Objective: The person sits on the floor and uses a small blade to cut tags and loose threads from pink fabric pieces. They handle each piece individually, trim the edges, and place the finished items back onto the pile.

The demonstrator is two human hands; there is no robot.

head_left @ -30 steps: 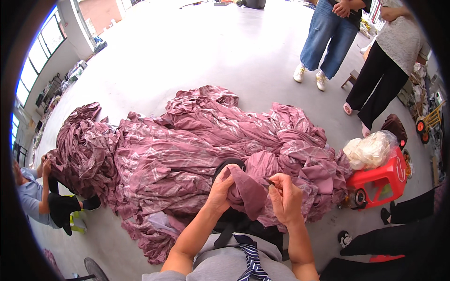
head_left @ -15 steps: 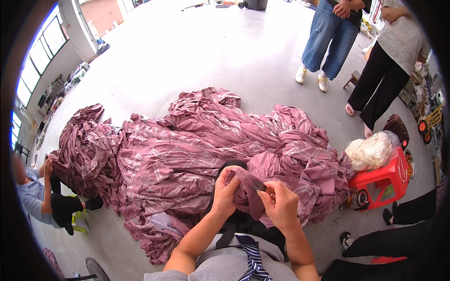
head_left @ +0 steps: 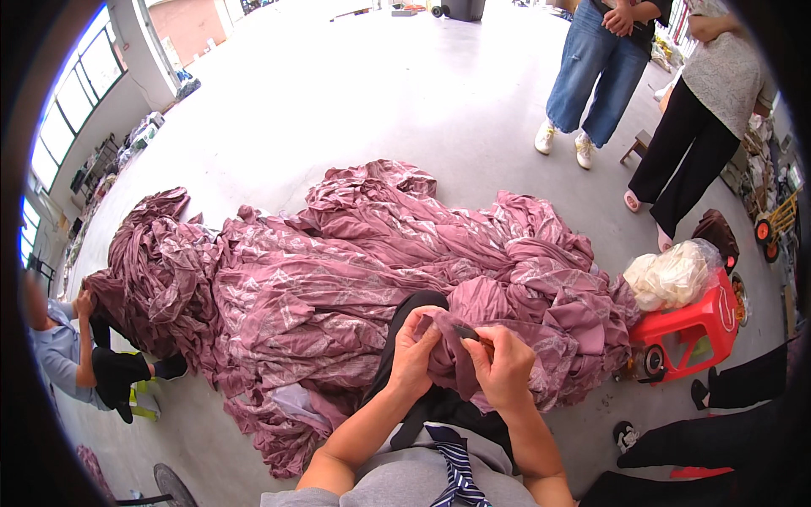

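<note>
A large heap of mauve fabric [head_left: 338, 279] with pale printed patterns spreads over the floor before me and across my lap. My left hand [head_left: 414, 359] is closed, pinching a folded edge of this cloth between thumb and fingers. Close beside it, my right hand [head_left: 502, 363] grips a small dark blade-like tool [head_left: 465, 333], perhaps thread snips; its tip lies against the raised fold. Most of the tool is hidden in my fingers, so its exact kind cannot be made out.
A red plastic stool [head_left: 688, 338] bearing a bag of cream material [head_left: 673, 275] stands right of the heap. At far left a seated person [head_left: 72, 355] handles the fabric's edge. Two people stand at upper right; dark-trousered legs [head_left: 684, 435] extend at lower right.
My hands have drawn slightly closer together, and the held fold now bunches more between them. The dark tool has tilted and shows less of its blade. The heap stays put.
</note>
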